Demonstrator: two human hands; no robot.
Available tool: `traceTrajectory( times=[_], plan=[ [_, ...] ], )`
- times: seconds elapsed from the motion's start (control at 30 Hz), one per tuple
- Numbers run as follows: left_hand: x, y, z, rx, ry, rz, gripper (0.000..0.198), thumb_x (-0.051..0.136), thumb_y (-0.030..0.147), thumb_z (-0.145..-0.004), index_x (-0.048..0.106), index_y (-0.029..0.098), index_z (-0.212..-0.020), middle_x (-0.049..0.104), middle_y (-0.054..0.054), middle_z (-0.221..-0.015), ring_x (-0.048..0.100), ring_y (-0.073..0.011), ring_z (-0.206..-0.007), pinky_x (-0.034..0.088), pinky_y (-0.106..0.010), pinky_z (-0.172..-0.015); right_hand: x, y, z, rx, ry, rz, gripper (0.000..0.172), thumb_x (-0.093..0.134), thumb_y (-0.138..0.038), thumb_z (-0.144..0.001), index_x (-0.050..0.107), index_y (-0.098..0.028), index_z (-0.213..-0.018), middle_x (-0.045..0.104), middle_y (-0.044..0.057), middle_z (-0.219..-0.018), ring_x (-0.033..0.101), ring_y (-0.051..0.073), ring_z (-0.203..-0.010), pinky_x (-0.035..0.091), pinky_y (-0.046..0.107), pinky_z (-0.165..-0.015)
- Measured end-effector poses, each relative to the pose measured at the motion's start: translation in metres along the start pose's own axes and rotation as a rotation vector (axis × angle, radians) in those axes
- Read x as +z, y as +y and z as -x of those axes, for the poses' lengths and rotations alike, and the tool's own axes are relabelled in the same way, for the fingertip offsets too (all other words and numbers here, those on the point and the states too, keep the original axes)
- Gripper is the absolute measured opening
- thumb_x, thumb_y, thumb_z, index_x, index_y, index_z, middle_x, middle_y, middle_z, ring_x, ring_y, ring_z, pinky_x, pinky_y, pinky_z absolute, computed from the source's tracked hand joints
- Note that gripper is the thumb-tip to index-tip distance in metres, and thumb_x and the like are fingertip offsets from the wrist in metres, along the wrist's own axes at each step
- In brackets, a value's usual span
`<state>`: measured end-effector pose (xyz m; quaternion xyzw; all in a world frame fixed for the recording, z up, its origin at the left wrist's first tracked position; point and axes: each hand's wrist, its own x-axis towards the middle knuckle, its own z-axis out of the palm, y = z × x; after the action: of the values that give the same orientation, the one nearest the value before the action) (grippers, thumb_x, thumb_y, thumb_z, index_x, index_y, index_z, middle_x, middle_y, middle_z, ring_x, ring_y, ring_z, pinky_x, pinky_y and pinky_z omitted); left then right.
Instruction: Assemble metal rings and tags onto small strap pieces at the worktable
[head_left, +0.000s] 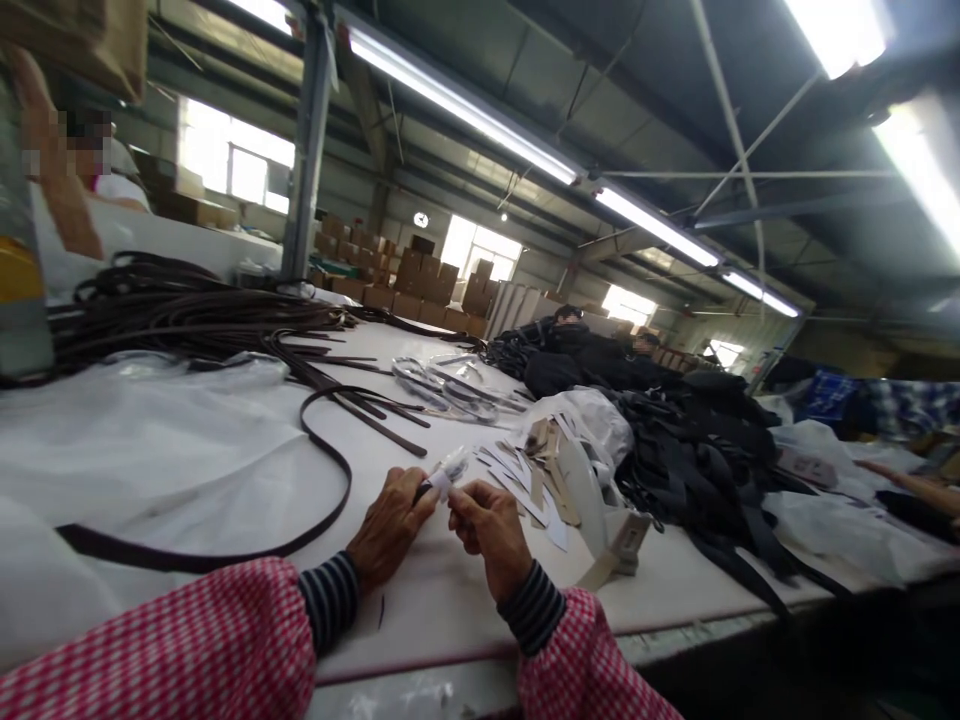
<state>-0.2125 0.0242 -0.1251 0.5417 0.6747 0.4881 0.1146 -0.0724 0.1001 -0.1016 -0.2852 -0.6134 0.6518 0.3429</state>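
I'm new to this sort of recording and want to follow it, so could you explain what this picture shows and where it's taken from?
There's no machine here: these are a person's own bare hands, seen by a camera worn on the head, looking forward and down. The left hand and right hand meet over a pale table, fingers closed on a small white and clear plastic piece with a dark end; what it is exactly, I can't tell. To the left lie long dark straps and white plastic sheeting. Just beyond the right hand are flat white and tan strips, and further right a heap of black straps and fabric.
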Motion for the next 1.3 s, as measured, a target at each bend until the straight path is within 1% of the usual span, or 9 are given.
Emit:
traceTrajectory(
  times=[0.23,0.37,0.6,0.77,0.87,1.0,1.07,1.17,1.3],
  plan=[
    [-0.002,-0.001,-0.004,-0.021,-0.042,0.079,0.033,0.039,0.048,-0.097,0.051,0.023,-0.079,0.054,-0.002,-0.087,0.05,-0.0247,-0.091,0.041,-0.039,-0.086,0.001,0.006,-0.011,0.08,-0.06,-0.099,0.051,0.088,-0.054,-0.062,0.053,-0.017,-0.068,0.058,-0.003,-0.054,0.039,0.004,-0.04,0.019,0.016,-0.038],
    [-0.006,0.003,-0.006,-0.07,-0.069,0.153,0.035,0.036,0.05,-0.097,0.047,0.023,-0.078,0.055,0.001,-0.078,0.052,-0.0214,-0.079,0.04,-0.035,-0.074,0.004,0.009,-0.016,0.071,-0.065,-0.136,0.053,0.089,-0.055,-0.062,0.054,-0.016,-0.067,0.059,-0.003,-0.055,0.04,0.003,-0.04,0.02,0.015,-0.036],
    [-0.017,0.005,-0.011,-0.129,-0.077,0.228,0.036,0.034,0.051,-0.097,0.045,0.023,-0.077,0.06,0.0,-0.075,0.056,-0.0198,-0.073,0.045,-0.033,-0.069,0.006,0.004,-0.03,0.067,-0.218,-0.114,0.043,0.088,-0.047,-0.064,0.065,-0.013,-0.073,0.066,0.001,-0.063,0.051,0.007,-0.045,0.038,0.015,-0.037],
    [-0.013,0.005,-0.005,-0.08,-0.035,0.087,0.034,0.036,0.051,-0.098,0.05,0.024,-0.081,0.059,-0.001,-0.078,0.058,-0.0203,-0.077,0.047,-0.032,-0.073,-0.004,-0.011,-0.034,0.151,-0.276,-0.021,0.036,0.084,-0.04,-0.059,0.067,-0.011,-0.071,0.072,0.007,-0.068,0.061,0.012,-0.049,0.042,0.017,-0.037],
    [-0.009,0.008,0.002,0.025,0.034,-0.044,0.03,0.038,0.044,-0.099,0.058,0.025,-0.088,0.062,-0.003,-0.084,0.059,-0.0212,-0.081,0.049,-0.031,-0.076,-0.005,-0.011,-0.032,0.198,-0.233,-0.005,0.025,0.076,-0.032,-0.057,0.066,-0.011,-0.067,0.072,0.01,-0.068,0.063,0.014,-0.049,0.041,0.017,-0.035],
    [0.0,0.001,0.002,0.117,0.032,-0.166,0.031,0.035,0.037,-0.101,0.062,0.025,-0.092,0.064,-0.005,-0.088,0.059,-0.0224,-0.085,0.052,-0.033,-0.076,0.002,0.001,-0.034,0.221,-0.165,-0.057,0.018,0.066,-0.025,-0.053,0.065,-0.012,-0.066,0.068,0.008,-0.061,0.061,0.014,-0.047,0.039,0.017,-0.034],
    [0.005,-0.01,-0.001,0.113,0.039,-0.209,0.036,0.031,0.036,-0.103,0.063,0.024,-0.092,0.064,-0.006,-0.087,0.06,-0.0234,-0.083,0.053,-0.036,-0.075,0.006,0.01,-0.037,0.193,-0.173,-0.078,0.023,0.067,-0.025,-0.055,0.066,-0.012,-0.073,0.065,0.006,-0.058,0.059,0.014,-0.044,0.038,0.019,-0.034],
    [0.01,-0.026,-0.006,0.176,0.062,-0.236,0.031,0.038,0.04,-0.101,0.066,0.026,-0.097,0.068,-0.009,-0.097,0.063,-0.0263,-0.094,0.055,-0.04,-0.087,0.007,0.026,-0.044,0.064,-0.163,-0.036,0.031,0.074,-0.032,-0.063,0.065,-0.013,-0.085,0.065,0.003,-0.062,0.061,0.016,-0.048,0.044,0.024,-0.042],
    [0.008,-0.025,-0.008,0.126,0.061,-0.202,0.032,0.038,0.043,-0.101,0.064,0.027,-0.111,0.069,-0.008,-0.101,0.066,-0.0226,-0.093,0.056,-0.032,-0.087,0.005,0.044,-0.052,-0.194,-0.037,0.237,0.029,0.074,-0.042,-0.077,0.062,-0.018,-0.088,0.067,0.003,-0.07,0.066,0.022,-0.063,0.051,0.03,-0.055]
  ],
)
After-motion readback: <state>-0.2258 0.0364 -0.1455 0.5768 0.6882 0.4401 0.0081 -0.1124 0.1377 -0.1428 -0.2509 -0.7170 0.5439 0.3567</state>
